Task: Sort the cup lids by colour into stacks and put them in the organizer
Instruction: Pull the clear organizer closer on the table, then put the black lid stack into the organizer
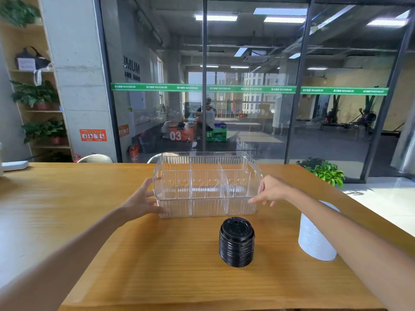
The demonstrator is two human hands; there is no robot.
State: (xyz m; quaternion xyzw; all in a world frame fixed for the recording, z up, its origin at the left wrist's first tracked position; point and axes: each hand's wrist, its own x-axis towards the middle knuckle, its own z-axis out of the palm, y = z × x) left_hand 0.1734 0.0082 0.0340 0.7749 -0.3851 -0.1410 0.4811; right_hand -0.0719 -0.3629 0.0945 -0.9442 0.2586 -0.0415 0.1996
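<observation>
Clear ribbed organizer (207, 185) with a heart pattern, black lid stack (237, 242), white lid stack (314, 241), honey-brown wood-grain tabletop (89, 209), green window stripe (247, 89)

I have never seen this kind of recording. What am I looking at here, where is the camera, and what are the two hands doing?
No machine here: a person wears one camera on the head, looking forward and down, so you see their own arms. On the wooden table stands a clear plastic organizer with empty compartments. The left hand and right hand touch its two ends with spread fingers. Nearer the person stand a stack of black lids and, partly behind the right arm, a stack of white lids. Nobody holds either stack.
</observation>
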